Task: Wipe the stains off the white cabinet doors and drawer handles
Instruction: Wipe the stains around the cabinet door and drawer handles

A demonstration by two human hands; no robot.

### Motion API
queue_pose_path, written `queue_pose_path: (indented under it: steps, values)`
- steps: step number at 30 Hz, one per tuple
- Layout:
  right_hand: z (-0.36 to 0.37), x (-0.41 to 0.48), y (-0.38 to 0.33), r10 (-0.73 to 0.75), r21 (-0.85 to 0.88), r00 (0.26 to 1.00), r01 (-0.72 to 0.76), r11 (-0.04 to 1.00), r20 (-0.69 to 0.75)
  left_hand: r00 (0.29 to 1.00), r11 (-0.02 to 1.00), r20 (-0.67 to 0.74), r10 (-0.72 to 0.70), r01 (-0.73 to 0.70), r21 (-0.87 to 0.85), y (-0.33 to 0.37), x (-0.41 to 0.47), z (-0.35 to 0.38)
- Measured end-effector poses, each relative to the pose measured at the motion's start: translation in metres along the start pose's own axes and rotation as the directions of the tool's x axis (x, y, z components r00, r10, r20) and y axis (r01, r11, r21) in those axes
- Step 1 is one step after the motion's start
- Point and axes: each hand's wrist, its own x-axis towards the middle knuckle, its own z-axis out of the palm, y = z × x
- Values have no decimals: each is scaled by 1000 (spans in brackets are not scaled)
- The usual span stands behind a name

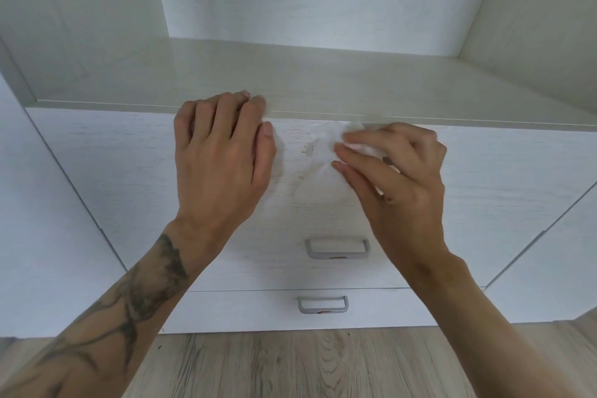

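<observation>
The grey loop handle (323, 255) has a small brown mark. Higher up, the right hand (397, 178) pinches a thin, soft wipe (310, 181) flat on the top drawer (129, 171), over brown specks (303, 149), to rub them. The left hand (223, 152) hooks bent fingers over the drawer's top edge, likely to steady it.

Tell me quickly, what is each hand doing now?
Left hand: fingers curled at the top edge of the upper drawer, thumb beside the wipe; grip cannot be told.
Right hand: fingers pinch the wipe.
</observation>
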Motion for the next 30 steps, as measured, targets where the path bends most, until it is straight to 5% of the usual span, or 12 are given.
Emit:
queue_pose_path:
  steps: [7,21,30]
  values:
    - [-7,-7,5,140,58,989,-137,989,-41,1000,1000,2,1,-1,3,0,0,-1]
    - [18,6,-18,-33,-155,993,15,988,-116,1000,1000,-10,-5,5,-5,1,0,-1]
    - [24,9,-23,-10,-211,984,-27,977,-175,1000,1000,6,-7,7,1,0,0,0]
